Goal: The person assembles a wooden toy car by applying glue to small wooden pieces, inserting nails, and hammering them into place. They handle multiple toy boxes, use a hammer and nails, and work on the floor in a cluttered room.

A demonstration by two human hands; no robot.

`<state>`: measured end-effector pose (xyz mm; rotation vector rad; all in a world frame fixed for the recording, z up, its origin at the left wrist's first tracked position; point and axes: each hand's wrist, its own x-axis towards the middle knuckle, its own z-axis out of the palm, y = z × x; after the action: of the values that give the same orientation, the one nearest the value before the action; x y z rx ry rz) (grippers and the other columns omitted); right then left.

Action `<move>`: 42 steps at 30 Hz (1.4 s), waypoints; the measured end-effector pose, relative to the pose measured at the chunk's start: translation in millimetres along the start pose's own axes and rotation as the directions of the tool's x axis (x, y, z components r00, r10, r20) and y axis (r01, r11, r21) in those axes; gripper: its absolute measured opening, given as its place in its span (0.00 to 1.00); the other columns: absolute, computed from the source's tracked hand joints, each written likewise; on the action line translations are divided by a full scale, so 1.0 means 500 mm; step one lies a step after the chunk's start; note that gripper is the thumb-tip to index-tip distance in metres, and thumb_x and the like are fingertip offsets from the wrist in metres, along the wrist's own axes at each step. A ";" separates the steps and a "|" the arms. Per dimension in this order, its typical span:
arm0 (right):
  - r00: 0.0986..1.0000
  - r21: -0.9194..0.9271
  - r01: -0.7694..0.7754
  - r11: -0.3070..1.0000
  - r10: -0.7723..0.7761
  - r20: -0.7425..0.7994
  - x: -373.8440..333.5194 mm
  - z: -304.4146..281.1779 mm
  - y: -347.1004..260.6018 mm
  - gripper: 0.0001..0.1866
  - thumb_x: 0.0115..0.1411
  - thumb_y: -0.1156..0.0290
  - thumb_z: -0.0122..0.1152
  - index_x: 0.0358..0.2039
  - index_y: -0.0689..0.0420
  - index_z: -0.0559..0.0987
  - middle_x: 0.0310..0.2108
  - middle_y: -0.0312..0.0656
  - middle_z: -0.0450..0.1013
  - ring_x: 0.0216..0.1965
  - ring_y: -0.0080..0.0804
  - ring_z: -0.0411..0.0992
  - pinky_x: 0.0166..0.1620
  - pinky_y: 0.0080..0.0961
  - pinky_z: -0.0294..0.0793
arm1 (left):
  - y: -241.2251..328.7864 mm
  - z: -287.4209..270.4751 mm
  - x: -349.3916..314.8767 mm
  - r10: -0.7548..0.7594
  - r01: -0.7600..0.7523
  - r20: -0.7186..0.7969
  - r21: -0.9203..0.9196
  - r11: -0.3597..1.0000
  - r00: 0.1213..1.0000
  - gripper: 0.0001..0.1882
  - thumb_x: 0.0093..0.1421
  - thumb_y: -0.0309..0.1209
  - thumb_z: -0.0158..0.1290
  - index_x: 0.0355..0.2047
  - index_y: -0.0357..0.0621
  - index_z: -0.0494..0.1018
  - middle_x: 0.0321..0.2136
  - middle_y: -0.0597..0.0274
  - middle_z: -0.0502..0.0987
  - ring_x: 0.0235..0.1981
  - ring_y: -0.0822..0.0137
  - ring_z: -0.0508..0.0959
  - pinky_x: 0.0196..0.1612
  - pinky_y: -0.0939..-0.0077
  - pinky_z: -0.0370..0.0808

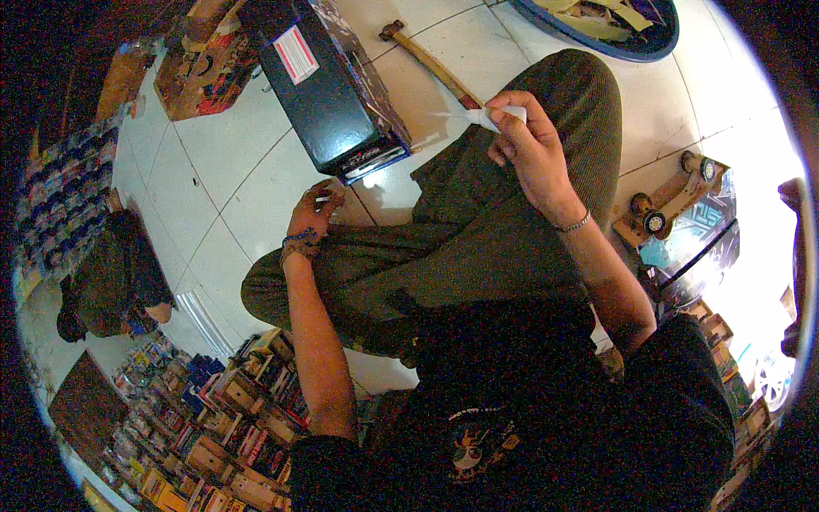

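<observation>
I sit cross-legged on a white tiled floor in olive trousers. My right hand (531,145) is raised above my right knee and pinches a small white strip (499,116) between thumb and fingers. My left hand (313,212) hovers by my left knee, fingers curled around a tiny white bit, just below the near corner of a long dark box (328,94) with a white label. A beaded band sits on the left wrist, a thin bracelet on the right.
A wooden-handled hammer (431,61) lies on the tiles beyond my knee. A dark round tray (657,43) with yellow strips is at the top right. A wooden wheeled toy (670,200) sits right. Stacked small boxes (230,418) crowd the lower left; a cardboard box (200,72) stands top left.
</observation>
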<state>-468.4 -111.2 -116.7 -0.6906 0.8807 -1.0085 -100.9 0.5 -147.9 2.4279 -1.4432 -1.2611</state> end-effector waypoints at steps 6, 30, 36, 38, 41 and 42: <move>1.000 -0.032 0.026 0.999 -0.026 0.001 0.008 0.004 0.000 0.10 0.68 0.66 0.57 0.46 0.56 0.73 0.32 0.36 0.74 0.26 0.19 0.69 0.28 0.18 0.69 | -0.009 0.002 0.008 0.008 -0.007 0.027 -0.046 0.999 1.000 0.29 0.64 0.47 0.55 0.59 0.42 0.69 0.50 0.52 0.78 0.47 0.57 0.81 0.52 0.65 0.75; 0.940 -0.544 0.125 0.830 -0.274 -0.202 0.013 0.062 0.033 0.16 0.68 0.58 0.57 0.35 0.61 0.73 0.19 0.38 0.73 0.19 0.22 0.71 0.23 0.25 0.70 | -0.012 0.001 0.009 -0.035 0.044 0.066 -0.135 0.990 0.997 0.25 0.65 0.42 0.55 0.58 0.45 0.69 0.47 0.55 0.79 0.46 0.61 0.82 0.46 0.70 0.77; 0.938 -0.618 0.126 0.776 -0.296 -0.180 0.009 0.058 0.032 0.16 0.68 0.59 0.56 0.34 0.61 0.71 0.18 0.42 0.74 0.19 0.30 0.74 0.23 0.31 0.70 | 0.012 -0.003 0.000 -0.004 0.006 0.035 -0.049 0.999 0.999 0.24 0.66 0.42 0.55 0.58 0.45 0.69 0.45 0.56 0.80 0.44 0.62 0.82 0.45 0.70 0.78; 0.931 -0.632 0.140 0.762 -0.319 -0.178 0.012 0.056 0.036 0.16 0.68 0.59 0.56 0.34 0.61 0.71 0.18 0.43 0.74 0.18 0.32 0.74 0.23 0.32 0.70 | 0.008 -0.001 0.002 -0.028 0.033 0.042 -0.122 0.992 0.999 0.24 0.65 0.43 0.55 0.58 0.46 0.70 0.44 0.55 0.81 0.44 0.62 0.82 0.45 0.69 0.78; 0.921 -0.622 0.164 0.766 -0.345 -0.182 0.020 0.057 0.048 0.17 0.68 0.58 0.56 0.34 0.61 0.71 0.17 0.45 0.73 0.17 0.35 0.74 0.22 0.33 0.70 | -0.011 0.003 0.009 0.017 -0.016 0.017 -0.080 0.997 1.000 0.25 0.65 0.44 0.56 0.58 0.46 0.70 0.44 0.54 0.81 0.44 0.61 0.82 0.46 0.68 0.77; 0.920 -0.614 0.173 0.770 -0.350 -0.179 0.021 0.057 0.052 0.17 0.68 0.58 0.56 0.34 0.61 0.71 0.17 0.45 0.73 0.17 0.36 0.74 0.22 0.33 0.70 | -0.019 0.005 0.012 0.012 -0.009 0.025 -0.109 0.994 1.000 0.26 0.64 0.44 0.56 0.58 0.45 0.69 0.44 0.54 0.81 0.45 0.61 0.82 0.46 0.68 0.77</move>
<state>-429.9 -108.4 -127.3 -1.2492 1.4117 -1.1068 -94.1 2.2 -157.2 2.3399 -1.3540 -1.3367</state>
